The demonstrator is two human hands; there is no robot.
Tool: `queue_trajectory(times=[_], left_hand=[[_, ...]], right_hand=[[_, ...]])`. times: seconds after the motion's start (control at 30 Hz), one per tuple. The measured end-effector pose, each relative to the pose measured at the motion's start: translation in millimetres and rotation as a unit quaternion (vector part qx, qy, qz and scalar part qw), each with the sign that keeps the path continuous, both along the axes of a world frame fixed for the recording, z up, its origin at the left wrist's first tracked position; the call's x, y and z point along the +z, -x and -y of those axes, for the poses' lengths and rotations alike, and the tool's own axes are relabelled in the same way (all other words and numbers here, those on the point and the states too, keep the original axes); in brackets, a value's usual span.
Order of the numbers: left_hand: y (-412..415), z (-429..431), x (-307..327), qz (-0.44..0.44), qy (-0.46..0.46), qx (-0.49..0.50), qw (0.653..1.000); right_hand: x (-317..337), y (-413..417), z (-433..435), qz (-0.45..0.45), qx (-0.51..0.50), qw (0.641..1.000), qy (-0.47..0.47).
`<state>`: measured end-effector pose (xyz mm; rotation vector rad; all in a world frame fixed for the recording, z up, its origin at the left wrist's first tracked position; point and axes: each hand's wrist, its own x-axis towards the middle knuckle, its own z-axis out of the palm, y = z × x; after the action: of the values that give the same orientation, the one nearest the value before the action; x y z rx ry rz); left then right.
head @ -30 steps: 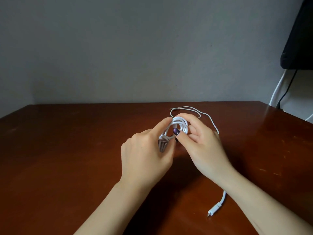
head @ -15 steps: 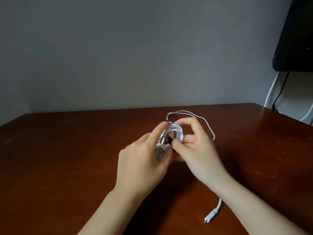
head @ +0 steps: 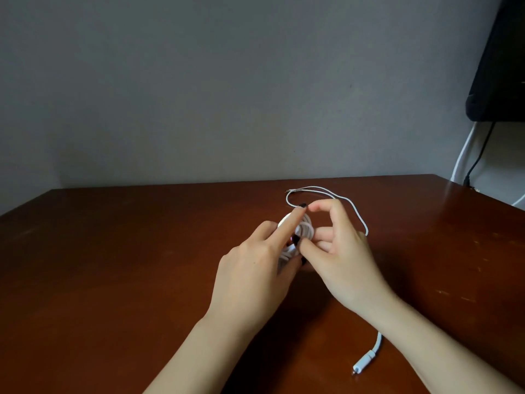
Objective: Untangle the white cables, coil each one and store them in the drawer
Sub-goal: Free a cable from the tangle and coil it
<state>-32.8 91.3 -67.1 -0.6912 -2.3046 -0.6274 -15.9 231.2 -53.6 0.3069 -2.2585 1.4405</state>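
A small coil of white cable (head: 304, 231) sits between both hands above the brown table (head: 113, 280). My left hand (head: 252, 268) holds the coil from the left, index finger stretched over its top and thumb under it. My right hand (head: 341, 251) pinches the coil's right side with thumb and curled fingers, its index finger arched above. A second white cable (head: 356, 210) lies loose on the table behind my hands, looping right; its plug end (head: 365, 362) shows under my right forearm. No drawer is in view.
A grey wall stands behind the table. At the upper right hangs a black object (head: 500, 66), with a white cord (head: 461, 155) and a black cord (head: 478, 155) dropping from it past the table's far right corner.
My left index finger has stretched out over the coil and my right index finger has lifted off it into an arch. The coil now sits lower between the hands.
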Motion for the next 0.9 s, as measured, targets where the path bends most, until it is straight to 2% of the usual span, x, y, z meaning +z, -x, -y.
queue_trajectory(times=[0.37,0.63,0.77,0.9], left_hand=[[-0.6,3.3,3.5,-0.010,-0.015,-0.009,1.000],[-0.1,2.3,0.4,-0.017,-0.005,-0.003,1.000],[-3.8,4.3,3.7,0.060,-0.062,0.015,0.996],[-1.8,4.3,6.8,0.144,-0.180,-0.023,0.973]], right_hand=[[-1.5,-1.7,3.3,0.018,0.032,0.999,0.032],[-10.7,5.2,8.7,-0.003,-0.021,0.999,0.024],[-15.3,11.4,7.8,0.038,-0.005,0.996,0.086],[-5.3,12.1,1.7,0.056,0.021,0.975,0.216]])
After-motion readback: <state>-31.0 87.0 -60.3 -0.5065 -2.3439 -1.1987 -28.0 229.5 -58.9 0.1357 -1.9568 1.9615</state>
